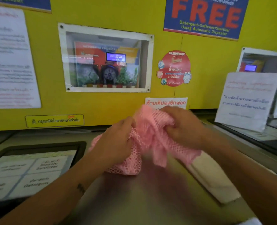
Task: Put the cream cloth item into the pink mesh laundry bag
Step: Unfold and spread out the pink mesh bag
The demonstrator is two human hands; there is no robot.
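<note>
We see the cream cloth (210,174) nearest us on the steel top (142,200), at about four o'clock from the frame's centre: a long, flat, pale strip whose long axis runs from five o'clock up toward eleven. Its far end is tucked under the pink bag (152,143), its near end is square-cut, and the right forearm hides part of it.

Just beyond, both hands hold the bag above the top. The left hand (118,140) is closed on bunched mesh at nine o'clock of the bag; the right hand (181,125) is clenched on a fold at two o'clock. The bag is crumpled, open-weave and blurred; we cannot tell where its mouth lies.

At eight o'clock sits a labelled panel (28,172). Farthest, the yellow wall (118,17) carries a windowed dispenser (105,62) at twelve o'clock.
</note>
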